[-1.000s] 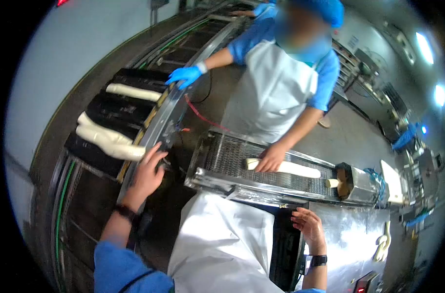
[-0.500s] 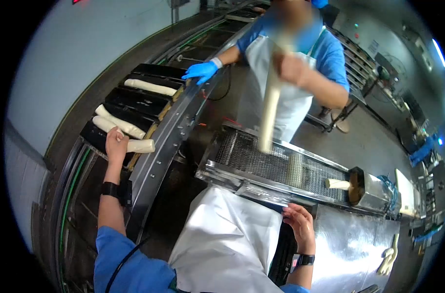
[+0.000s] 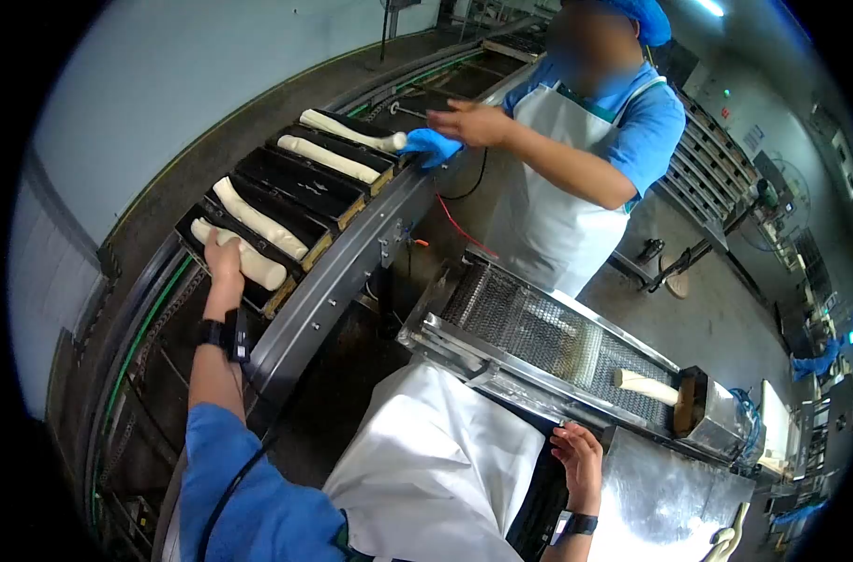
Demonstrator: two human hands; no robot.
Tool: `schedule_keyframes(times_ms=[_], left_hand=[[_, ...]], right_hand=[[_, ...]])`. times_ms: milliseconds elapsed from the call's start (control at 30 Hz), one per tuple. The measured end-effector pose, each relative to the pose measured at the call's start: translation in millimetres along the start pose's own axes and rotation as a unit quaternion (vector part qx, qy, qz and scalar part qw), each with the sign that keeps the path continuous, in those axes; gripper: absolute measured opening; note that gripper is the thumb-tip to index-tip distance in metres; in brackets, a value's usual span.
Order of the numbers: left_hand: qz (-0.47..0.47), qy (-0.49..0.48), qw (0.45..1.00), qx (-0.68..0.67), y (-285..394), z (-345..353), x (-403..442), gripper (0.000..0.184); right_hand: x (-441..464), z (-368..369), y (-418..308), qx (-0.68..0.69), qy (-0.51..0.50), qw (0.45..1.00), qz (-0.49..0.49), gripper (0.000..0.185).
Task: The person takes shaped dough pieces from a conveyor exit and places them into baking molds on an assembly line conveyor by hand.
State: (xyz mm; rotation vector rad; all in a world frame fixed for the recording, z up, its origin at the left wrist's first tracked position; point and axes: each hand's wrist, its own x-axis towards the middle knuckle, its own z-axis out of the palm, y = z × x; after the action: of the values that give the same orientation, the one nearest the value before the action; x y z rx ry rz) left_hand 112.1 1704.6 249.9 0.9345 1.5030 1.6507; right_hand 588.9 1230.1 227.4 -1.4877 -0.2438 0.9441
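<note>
My left hand (image 3: pixel 224 258) rests on a pale dough roll (image 3: pixel 258 265) lying in the nearest black tin (image 3: pixel 190 234), its fingers curled over the roll. Beside it, a second roll (image 3: pixel 262 220) lies in the neighbouring tin. My right hand (image 3: pixel 577 451) is raised near the metal table, fingers apart and holding nothing. Farther along the line, two more rolls (image 3: pixel 328 157) (image 3: pixel 351 130) sit in tins. On the mesh conveyor (image 3: pixel 511 309), another dough piece (image 3: pixel 646 386) sticks out of the metal outlet.
A co-worker (image 3: pixel 585 140) stands across the conveyor, one blue-gloved hand (image 3: pixel 430 147) by the far tins and a bare hand raised. A metal rail (image 3: pixel 323 309) borders the tins. The metal table (image 3: pixel 665 496) at the lower right bears dough pieces (image 3: pixel 726 539).
My left hand has moved from the rail onto the roll, which now lies within the tin. The co-worker's roll has left the conveyor, and another roll appears in a far tin.
</note>
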Motion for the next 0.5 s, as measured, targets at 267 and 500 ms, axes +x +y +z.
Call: schedule_keyframes(times_ms=[267,500], left_hand=[[-0.065,-0.152,0.971,0.173,-31.9,-3.0,8.5,0.074],[0.085,0.008,0.951,0.296,-12.8,32.3,-53.4,0.065]], right_hand=[[91.0,-6.4,-20.8,-0.234,0.013,0.955,-0.181,0.027],[177.6,-1.8,-39.8,-0.661,0.130,0.706,-0.219,0.053]])
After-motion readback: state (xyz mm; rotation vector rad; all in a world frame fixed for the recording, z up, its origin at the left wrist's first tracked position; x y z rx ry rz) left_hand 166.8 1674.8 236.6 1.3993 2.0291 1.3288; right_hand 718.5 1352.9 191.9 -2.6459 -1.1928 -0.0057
